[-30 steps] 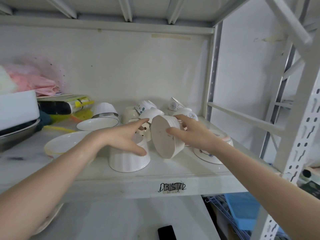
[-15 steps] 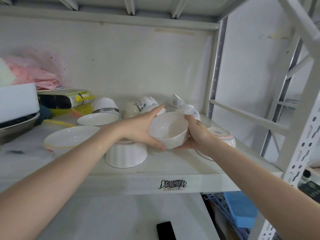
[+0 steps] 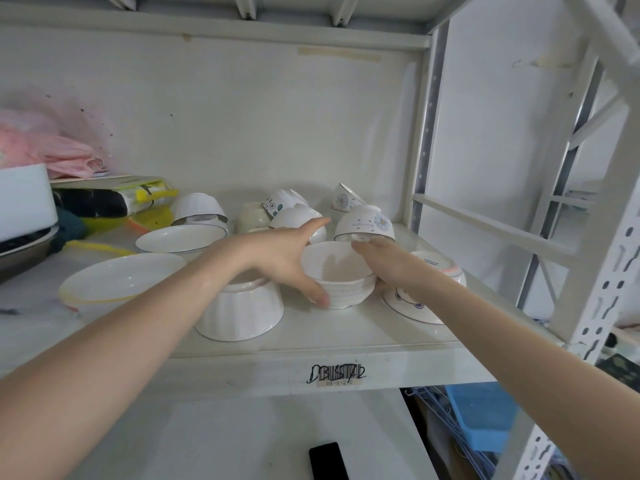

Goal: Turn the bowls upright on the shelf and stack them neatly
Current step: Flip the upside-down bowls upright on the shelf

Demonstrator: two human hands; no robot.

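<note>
White ribbed bowl [image 3: 337,284]: standing upright on the shelf [image 3: 346,344], mouth facing up, glossy ceramic, wavy horizontal ridges running around the outer wall, inside plain and pale.
Left hand [image 3: 277,258]: cupping the left side of this bowl, thumb pressing on the lower front wall, fingers reaching over the far rim.
Right hand [image 3: 388,263]: holding the right side of the same bowl, fingers curling around the wall, fingertips mostly hidden behind it.
Fluted bowl [image 3: 240,311]: lying upside down just beside the ribbed bowl on the left, partly under the left wrist, vertical grooves showing on the wall.
Flower bowl [image 3: 367,223]: sitting upside down behind the ribbed bowl, blue daisy print and dark rim line showing.
Purple-lined bowl [image 3: 412,304]: resting tilted on the right, partly hidden by the right forearm, another bowl with pink rim [image 3: 446,268] lying on it.
Back row: several small bowls leaning on each other, not stacked.
Shallow plates [image 3: 121,278]: lying upright on the left part of the shelf.
</note>
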